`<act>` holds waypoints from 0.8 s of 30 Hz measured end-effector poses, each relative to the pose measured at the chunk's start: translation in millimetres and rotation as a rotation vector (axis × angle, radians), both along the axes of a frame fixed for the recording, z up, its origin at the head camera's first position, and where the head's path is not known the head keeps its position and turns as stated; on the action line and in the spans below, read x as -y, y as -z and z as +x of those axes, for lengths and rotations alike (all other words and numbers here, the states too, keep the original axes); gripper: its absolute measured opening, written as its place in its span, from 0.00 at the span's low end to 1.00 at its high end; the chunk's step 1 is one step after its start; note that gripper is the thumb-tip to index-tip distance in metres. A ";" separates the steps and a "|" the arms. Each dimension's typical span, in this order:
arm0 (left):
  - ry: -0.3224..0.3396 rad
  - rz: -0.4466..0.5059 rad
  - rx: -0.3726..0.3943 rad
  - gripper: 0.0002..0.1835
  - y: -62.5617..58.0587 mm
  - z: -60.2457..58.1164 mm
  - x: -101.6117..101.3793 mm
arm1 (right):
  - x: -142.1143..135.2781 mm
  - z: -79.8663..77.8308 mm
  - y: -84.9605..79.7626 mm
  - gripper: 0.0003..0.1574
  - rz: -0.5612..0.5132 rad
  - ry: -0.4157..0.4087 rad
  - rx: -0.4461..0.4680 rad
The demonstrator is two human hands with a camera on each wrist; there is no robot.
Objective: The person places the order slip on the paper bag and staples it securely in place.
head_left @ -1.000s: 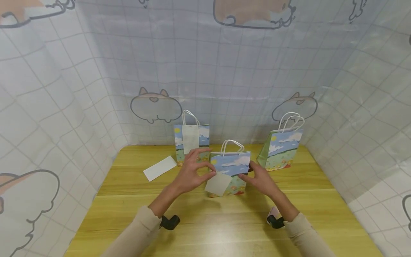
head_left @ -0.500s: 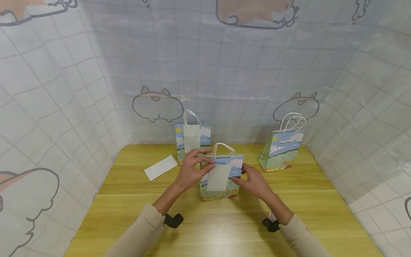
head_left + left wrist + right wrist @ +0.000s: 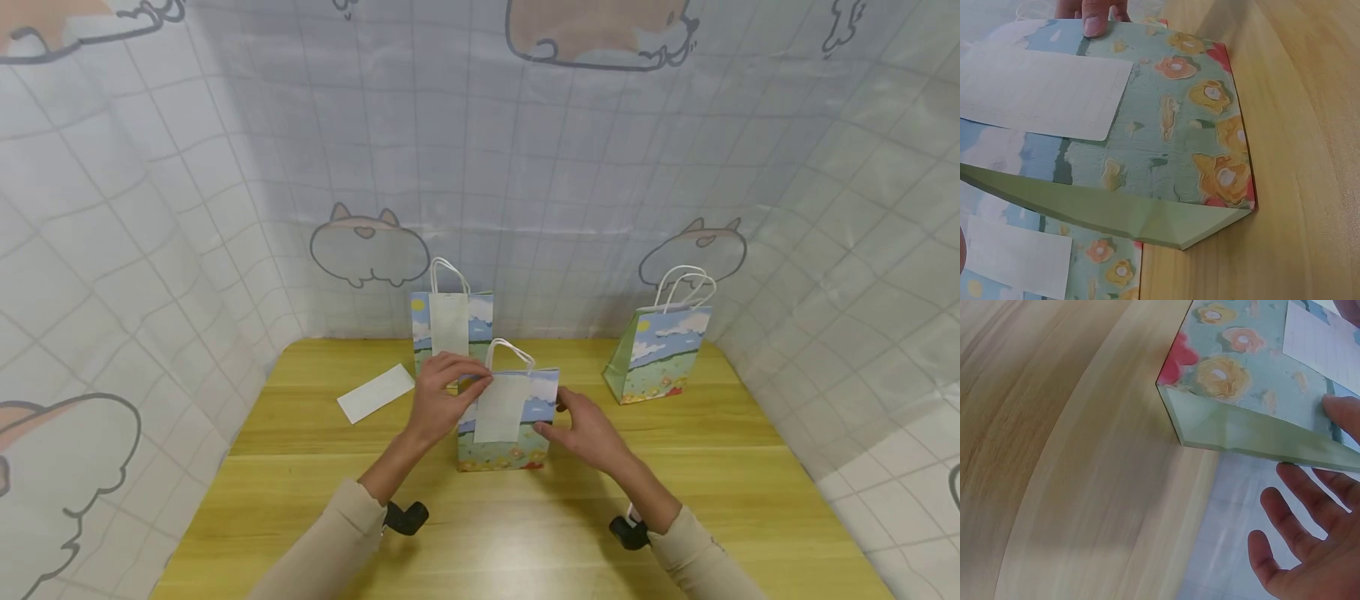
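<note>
A paper gift bag point(image 3: 504, 457) with a painted sky and flowers stands upright at mid-table in the head view. A white paper card point(image 3: 501, 410) lies flat against its front, reaching up to the top edge. My left hand point(image 3: 442, 400) pinches at the card's upper left corner by the bag's rim; the fingertips partly hide that spot. With the thumb on the front and fingers behind, my right hand point(image 3: 594, 432) holds the bag's right side. The right wrist view shows this thumb point(image 3: 1342, 415) on the green print and other fingers spread below.
Behind my left hand stands a similar bag point(image 3: 480, 310) with a white card on its front. Another bag point(image 3: 666, 357) without a visible card stands at the back right. One loose white card point(image 3: 377, 393) lies on the wooden table point(image 3: 300, 467) to the left. A patterned curtain point(image 3: 540, 183) hangs behind.
The white card has swung from a slant below my left fingers to upright against the bag's front, its top now at the rim. Both hands and the bag have shifted slightly left.
</note>
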State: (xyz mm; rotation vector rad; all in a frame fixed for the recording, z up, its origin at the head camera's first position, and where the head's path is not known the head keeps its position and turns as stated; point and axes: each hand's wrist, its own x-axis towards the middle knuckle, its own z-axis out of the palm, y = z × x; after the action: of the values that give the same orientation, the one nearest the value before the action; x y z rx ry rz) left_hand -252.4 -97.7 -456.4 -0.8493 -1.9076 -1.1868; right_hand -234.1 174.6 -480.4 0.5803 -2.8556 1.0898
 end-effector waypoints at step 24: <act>-0.117 -0.037 -0.260 0.07 5.0 -1.7 1.0 | 6.5 6.2 -2.8 0.35 0.024 -0.019 -0.016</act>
State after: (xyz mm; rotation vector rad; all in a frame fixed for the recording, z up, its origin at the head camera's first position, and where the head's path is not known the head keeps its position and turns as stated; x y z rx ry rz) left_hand -254.1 -98.7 -461.3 -0.8550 -1.7459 -0.9255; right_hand -227.9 168.1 -477.6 0.6159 -2.8592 1.0500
